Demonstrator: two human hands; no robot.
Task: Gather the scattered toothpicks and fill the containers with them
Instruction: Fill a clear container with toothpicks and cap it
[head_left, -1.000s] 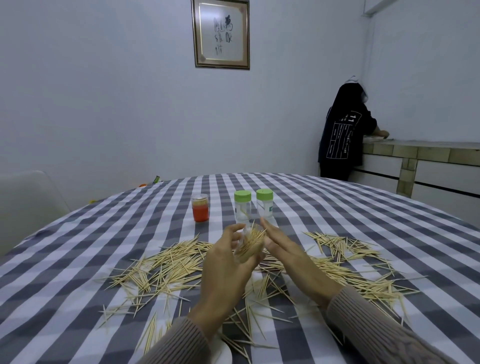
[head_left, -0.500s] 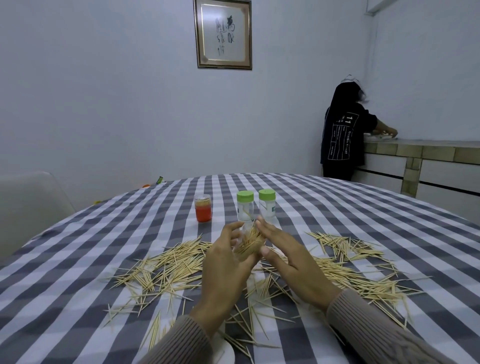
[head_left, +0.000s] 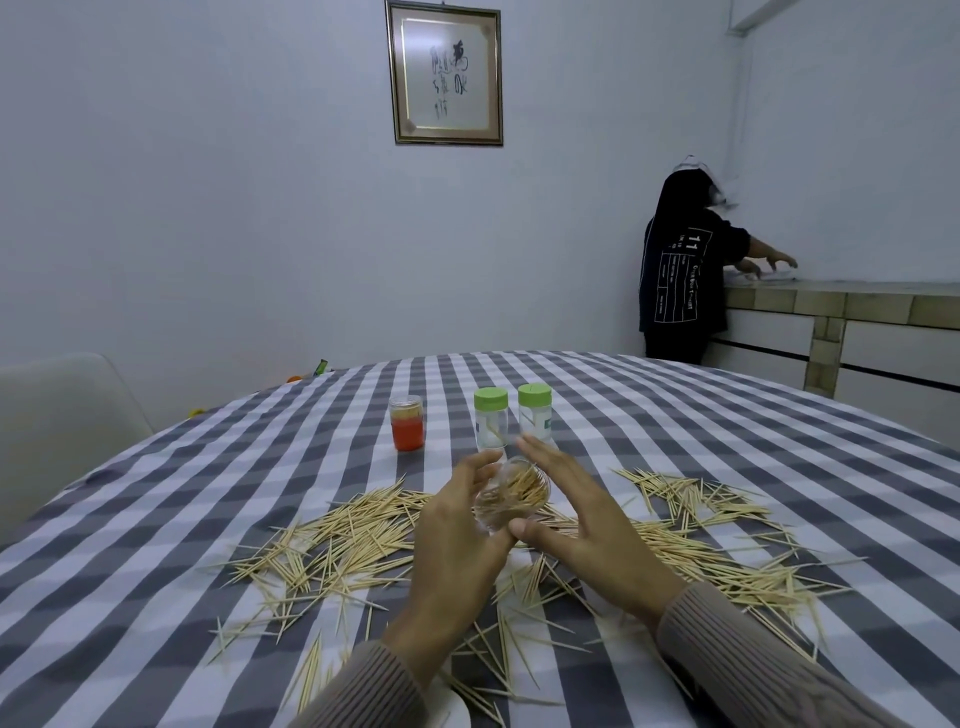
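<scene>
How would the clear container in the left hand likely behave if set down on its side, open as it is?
The clear container looks round, so it would probably roll on the tablecloth. Its mouth is uncapped and tilted, so its toothpicks would likely slide out. It seems light: the left hand holds it alone.

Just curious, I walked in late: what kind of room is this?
Likely a home dining room: a round table with a checked cloth, a framed calligraphy picture on the wall, and a tiled counter.

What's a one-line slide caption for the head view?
Left hand holds a clear container of toothpicks, right hand open beside it, scattered toothpicks across the checked table.
</scene>
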